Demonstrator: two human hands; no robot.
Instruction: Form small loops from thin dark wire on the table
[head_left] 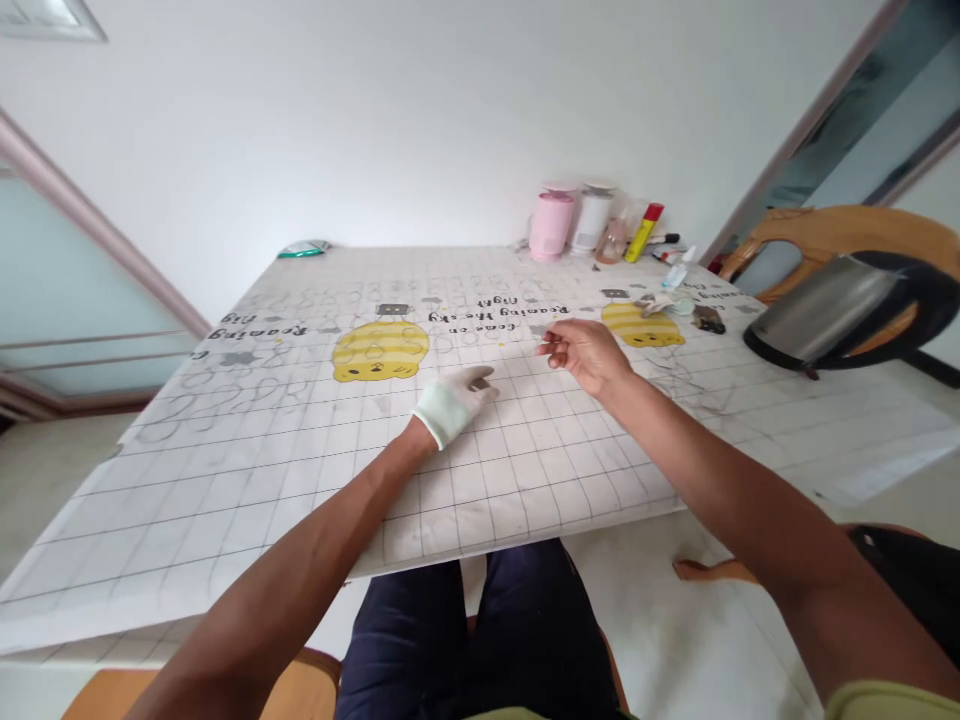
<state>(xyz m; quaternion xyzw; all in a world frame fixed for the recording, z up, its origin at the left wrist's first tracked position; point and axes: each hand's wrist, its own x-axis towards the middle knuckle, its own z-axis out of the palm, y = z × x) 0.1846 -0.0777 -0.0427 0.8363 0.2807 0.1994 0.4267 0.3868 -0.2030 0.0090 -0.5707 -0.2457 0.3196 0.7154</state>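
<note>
My left hand (456,397) wears a white knit glove with a pale green cuff and greyish fingertips. It rests on the checked tablecloth (300,510), fingers loosely bent and apart from the thumb, with nothing visible in them. Bare and raised slightly over the cloth, my right hand (586,352) has loosely curled fingers pointing left toward the glove. I see nothing held in it. Beyond it lies a crumpled whitish cloth or glove (673,303), close to a small dark object (708,320). Printed yellow striped bears (380,350) and lettering decorate the tablecloth.
An electric kettle (814,310) stands at the right. Along the wall are a pink canister (552,225), a white canister (592,220), a bottle (613,240), a yellow red-capped tube (643,233) and a small clear bottle (679,270). A green packet (304,249) lies at back left.
</note>
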